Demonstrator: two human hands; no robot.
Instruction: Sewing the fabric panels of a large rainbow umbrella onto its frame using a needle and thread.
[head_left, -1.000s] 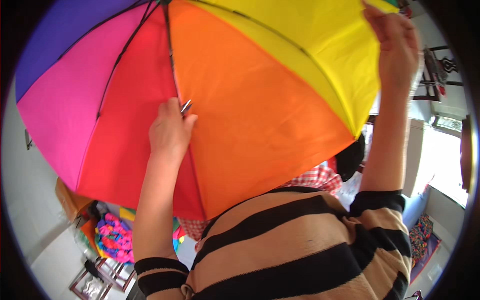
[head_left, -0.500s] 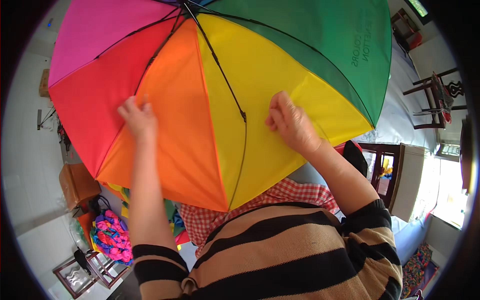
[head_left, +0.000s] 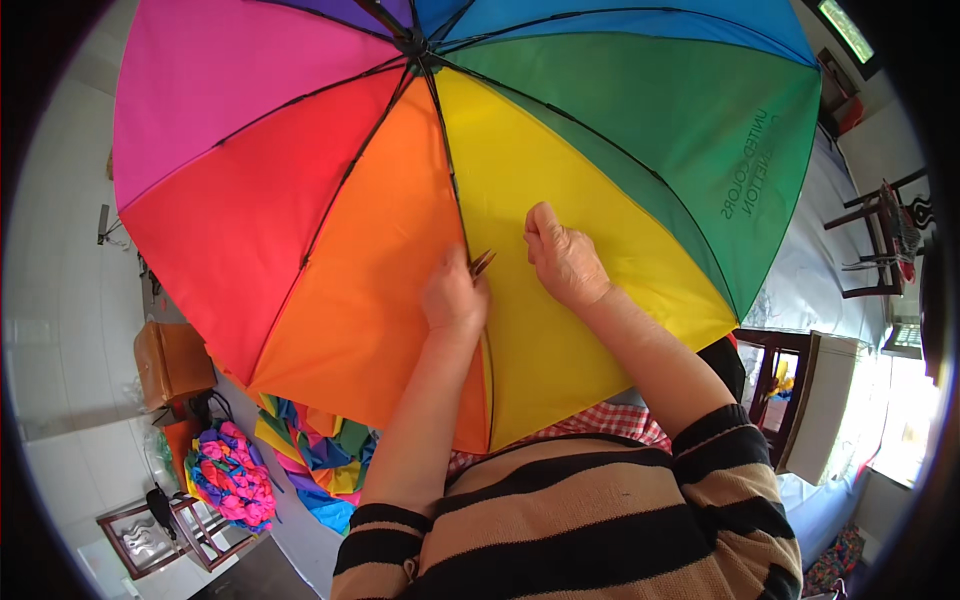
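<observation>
A multicoloured umbrella (head_left: 590, 330) is spread open before me, its inner side with black ribs facing me. My left hand (head_left: 455, 295) is closed at the rib (head_left: 452, 170) running between the orange and yellow panels, near its joint. A small brownish pointed thing (head_left: 483, 263) sticks out beside its fingers; I cannot make out its kind. Over the yellow panel, just to the right, my right hand (head_left: 567, 260) is closed with thumb and fingers pinched together. Whatever it pinches is too small or hidden to see. The hub (head_left: 415, 45) is at the top.
Colourful folded cloth (head_left: 320, 450) lies below the umbrella at left, near a pink and multicoloured bundle (head_left: 235, 475) and a brown box (head_left: 172, 362). A wooden chair (head_left: 880, 235) stands at far right, above a wooden-framed cabinet (head_left: 775, 390). Red checked cloth (head_left: 610, 422) covers my lap.
My left hand has moved right, from the red-orange seam to the orange-yellow rib. The umbrella has shifted down and right in view, showing its hub. My right hand stays pinched over yellow.
</observation>
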